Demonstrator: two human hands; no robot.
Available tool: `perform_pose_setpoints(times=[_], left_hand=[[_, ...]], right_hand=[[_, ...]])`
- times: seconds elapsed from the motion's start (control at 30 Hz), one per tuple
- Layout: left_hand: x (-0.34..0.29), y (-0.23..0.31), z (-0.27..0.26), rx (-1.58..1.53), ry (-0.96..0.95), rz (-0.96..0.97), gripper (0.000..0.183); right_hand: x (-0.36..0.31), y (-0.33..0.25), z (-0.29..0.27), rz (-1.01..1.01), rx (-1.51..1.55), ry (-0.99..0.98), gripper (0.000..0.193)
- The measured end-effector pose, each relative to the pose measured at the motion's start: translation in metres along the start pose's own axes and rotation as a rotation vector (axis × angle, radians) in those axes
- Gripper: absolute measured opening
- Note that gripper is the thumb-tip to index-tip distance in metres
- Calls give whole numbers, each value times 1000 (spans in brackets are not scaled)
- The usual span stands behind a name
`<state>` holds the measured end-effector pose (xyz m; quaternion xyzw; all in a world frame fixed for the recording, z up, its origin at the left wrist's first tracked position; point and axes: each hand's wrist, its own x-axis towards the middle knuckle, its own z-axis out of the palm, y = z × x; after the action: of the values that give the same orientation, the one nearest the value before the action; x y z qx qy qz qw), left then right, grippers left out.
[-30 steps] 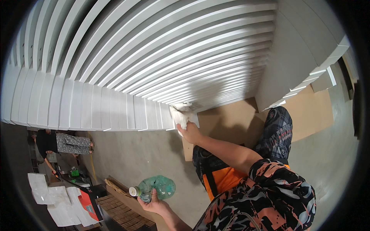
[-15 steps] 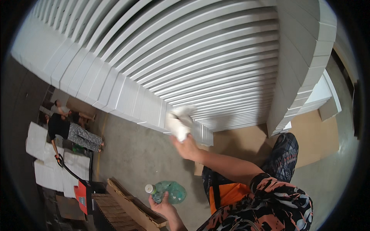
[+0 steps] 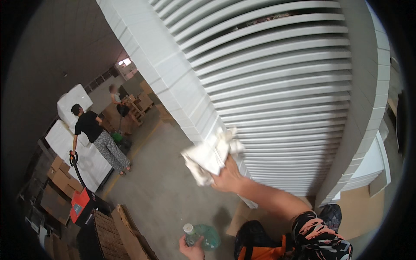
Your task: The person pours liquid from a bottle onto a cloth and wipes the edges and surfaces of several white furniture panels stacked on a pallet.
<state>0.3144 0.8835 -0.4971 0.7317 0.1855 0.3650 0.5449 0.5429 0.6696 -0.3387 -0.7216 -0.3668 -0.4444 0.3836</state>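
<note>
My right hand (image 3: 228, 177) grips a crumpled white cloth (image 3: 207, 159), its arm stretched forward. The cloth is at the left edge of a tall stack of white slatted pieces (image 3: 277, 93); whether it presses on them I cannot tell. Low in the picture, my left hand (image 3: 192, 250) is wrapped around a clear greenish plastic bottle (image 3: 209, 237) with a white cap. The bottle is tilted over the grey floor, away from the stack.
At the left, a person in a black top (image 3: 89, 125) holds the handle of a red pallet truck (image 3: 80, 203). White wrapped bundles (image 3: 78, 104) stand behind. Cardboard (image 3: 134, 236) is at lower left, more cardboard (image 3: 362, 208) under the stack. Another person (image 3: 119, 104) is farther off.
My view has swung up, showing more of the room at left. The cloth in my right hand has opened out somewhat beside the stack's left edge. Both hands keep their hold.
</note>
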Motion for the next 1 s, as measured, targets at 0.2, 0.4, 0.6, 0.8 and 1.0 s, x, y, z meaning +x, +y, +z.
perform_pose_setpoints(times=[0.2,0.4,0.6,0.8,1.0], left_hand=[[8,-9,-11,-101,82,-103,45],[18,-16,14,-186,24,-103,47],[14,-16,16,-173,-20,-250,48],[16,-32,11,-282,-151,-154,48],[26,-29,10,-394,-363,-368,49]], right_hand=[[118,-29,-23,-203,-187,305,59],[-16,14,-11,-200,-216,-3,50],[137,-23,-40,-264,-367,106,80],[148,-37,-46,-327,-500,133,65],[54,-2,-25,-165,-230,-68,48]])
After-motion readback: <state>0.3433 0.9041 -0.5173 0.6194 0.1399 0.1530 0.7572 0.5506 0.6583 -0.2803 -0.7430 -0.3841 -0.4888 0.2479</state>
